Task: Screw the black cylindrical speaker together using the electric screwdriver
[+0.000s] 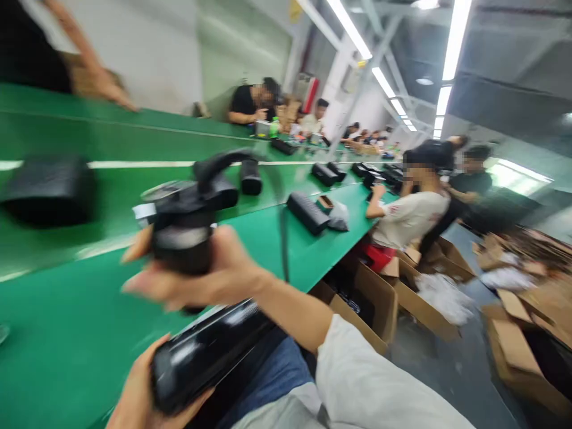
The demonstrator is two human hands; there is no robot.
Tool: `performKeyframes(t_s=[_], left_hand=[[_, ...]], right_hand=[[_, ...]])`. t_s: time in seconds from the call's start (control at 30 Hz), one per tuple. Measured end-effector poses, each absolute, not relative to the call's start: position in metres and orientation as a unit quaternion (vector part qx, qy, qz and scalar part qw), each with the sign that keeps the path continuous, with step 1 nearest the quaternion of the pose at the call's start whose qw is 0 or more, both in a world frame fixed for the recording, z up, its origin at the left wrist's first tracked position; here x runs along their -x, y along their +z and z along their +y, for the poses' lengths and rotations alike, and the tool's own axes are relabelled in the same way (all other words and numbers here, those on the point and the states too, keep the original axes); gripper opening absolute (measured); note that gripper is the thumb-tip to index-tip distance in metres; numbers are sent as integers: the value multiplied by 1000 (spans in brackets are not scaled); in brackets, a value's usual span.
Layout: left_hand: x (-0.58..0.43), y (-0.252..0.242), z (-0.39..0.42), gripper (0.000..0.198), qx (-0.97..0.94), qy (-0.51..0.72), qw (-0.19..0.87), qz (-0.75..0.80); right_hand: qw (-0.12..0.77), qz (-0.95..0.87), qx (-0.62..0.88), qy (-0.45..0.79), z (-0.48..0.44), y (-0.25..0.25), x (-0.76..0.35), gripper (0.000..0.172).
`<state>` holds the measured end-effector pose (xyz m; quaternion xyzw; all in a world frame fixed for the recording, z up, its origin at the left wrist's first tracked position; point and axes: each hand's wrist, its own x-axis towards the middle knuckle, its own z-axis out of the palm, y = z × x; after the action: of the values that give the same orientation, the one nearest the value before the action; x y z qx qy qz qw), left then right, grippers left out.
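My right hand (pixel 223 262) is raised above the bench, its fingers wrapped round a black device (pixel 181 238) with a rounded body. A thick black curved piece rises from the device's top, and a thin dark cord hangs to its right; motion blurs the details. Lower down, near my lap, my left hand (pixel 143 387) grips one end of a long glossy black casing (pixel 210 351). The casing lies tilted, its far end passing under my right forearm. The device and the casing look apart, though part of the gap is hidden.
A green workbench (pixel 80 322) runs along a green conveyor belt (pixel 120 208) bearing several black units. A black ribbed unit (pixel 308 211), a small box (pixel 325 204) and a plastic bag (pixel 338 217) sit ahead. Co-workers sit along the line. Open cartons (pixel 370 298) stand at right.
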<state>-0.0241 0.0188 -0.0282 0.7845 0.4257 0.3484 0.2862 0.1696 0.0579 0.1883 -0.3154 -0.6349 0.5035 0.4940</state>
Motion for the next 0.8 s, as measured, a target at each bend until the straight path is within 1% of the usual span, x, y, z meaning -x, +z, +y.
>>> performKeyframes(t_s=[0.03, 0.07, 0.1, 0.17, 0.2, 0.27, 0.33, 0.57, 0.73, 0.8], left_hand=[[31, -31, 9, 88, -782, 342, 299, 426], [35, -32, 3, 86, -786, 330, 317, 416], [37, -33, 0, 88, -782, 331, 327, 415], [39, -32, 0, 93, -772, 329, 345, 421], [39, -31, 1, 96, -766, 332, 349, 426], [39, -29, 1, 100, -759, 334, 356, 431], [39, -27, 0, 103, -757, 336, 361, 430], [40, -27, -3, 103, -758, 323, 372, 427], [39, -27, -2, 103, -754, 321, 377, 431], [39, -26, -2, 103, -753, 323, 374, 435]], right_hand=[[534, -613, 289, 506, 57, 198, -177, 34], [608, -595, 262, 456, 61, 207, -185, 35], [668, -582, 246, 393, 69, 213, -192, 33], [738, -560, 242, 287, 90, 219, -199, 26], [754, -553, 252, 249, 100, 220, -199, 24], [760, -548, 279, 210, 116, 217, -195, 28], [750, -554, 302, 201, 127, 211, -188, 31], [738, -548, 335, 207, 146, 190, -174, 20], [732, -543, 351, 212, 149, 183, -174, 27], [724, -546, 358, 223, 148, 181, -174, 27]])
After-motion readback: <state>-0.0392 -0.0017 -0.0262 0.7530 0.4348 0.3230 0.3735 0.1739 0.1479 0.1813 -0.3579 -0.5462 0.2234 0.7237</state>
